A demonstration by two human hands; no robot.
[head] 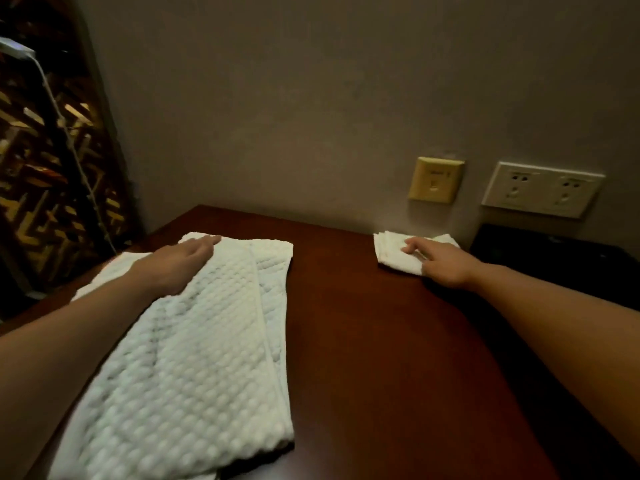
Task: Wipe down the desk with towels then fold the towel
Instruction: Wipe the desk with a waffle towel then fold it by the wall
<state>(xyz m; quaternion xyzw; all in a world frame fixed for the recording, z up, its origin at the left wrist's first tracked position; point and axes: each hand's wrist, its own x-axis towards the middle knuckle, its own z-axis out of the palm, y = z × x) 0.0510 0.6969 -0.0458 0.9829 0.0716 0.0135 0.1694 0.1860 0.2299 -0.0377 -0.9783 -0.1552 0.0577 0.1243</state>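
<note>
A large white textured towel (194, 358) lies folded lengthwise on the left half of the dark red-brown desk (374, 341). My left hand (180, 261) rests flat on its far end, fingers together and stretched out. A small white folded towel (394, 252) sits at the far right of the desk near the wall. My right hand (440, 261) lies on it, fingertips pressing on its top; whether it grips the cloth I cannot tell.
The grey wall behind the desk carries a yellowish socket plate (435, 180) and a white double socket (542, 194). A black object (554, 258) borders the desk on the right. A patterned screen (52, 161) and a thin white cable (74, 150) stand at left.
</note>
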